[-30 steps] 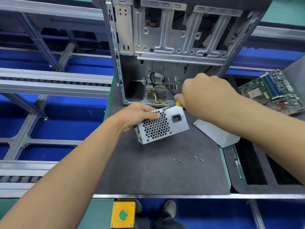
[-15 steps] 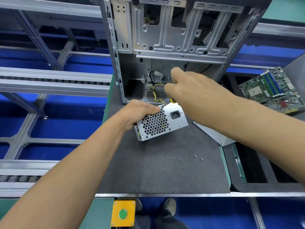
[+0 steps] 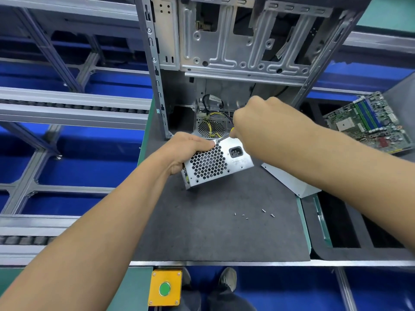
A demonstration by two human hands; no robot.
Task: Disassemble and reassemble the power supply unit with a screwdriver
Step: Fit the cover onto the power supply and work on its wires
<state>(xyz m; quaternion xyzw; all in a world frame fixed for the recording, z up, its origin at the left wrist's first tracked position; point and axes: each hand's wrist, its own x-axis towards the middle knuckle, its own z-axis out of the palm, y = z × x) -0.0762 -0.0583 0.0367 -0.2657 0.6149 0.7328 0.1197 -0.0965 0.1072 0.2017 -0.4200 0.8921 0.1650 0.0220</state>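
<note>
The power supply unit (image 3: pixel 219 163) stood on the dark mat (image 3: pixel 213 232), just in front of the open computer case (image 3: pixel 235 52), with its honeycomb grille and its power socket turned toward the person. The left hand (image 3: pixel 186 151) gripped the left upper side of the unit, fingers curled over its top edge and the thumb side pressed on the grille face. The right hand (image 3: pixel 262 124) was behind and to the right of the unit, its fingers closed round the yellow handle of the screwdriver (image 3: pixel 226 136); the thin shaft came down to the upper corner of the grille face, where a screw seemed to sit. On the mat, in front of the unit and well apart from it, lay several small loose screws (image 3: pixel 253 214). A flat grey metal panel (image 3: pixel 289 182) lay to the right of the unit, and a green motherboard (image 3: pixel 370 124) further right. From this I judged that part of the screws was already out, and the corner screw was the step in hand. Whether it was going out or in, I could not tell, so the remaining work stayed uncertain.
</note>
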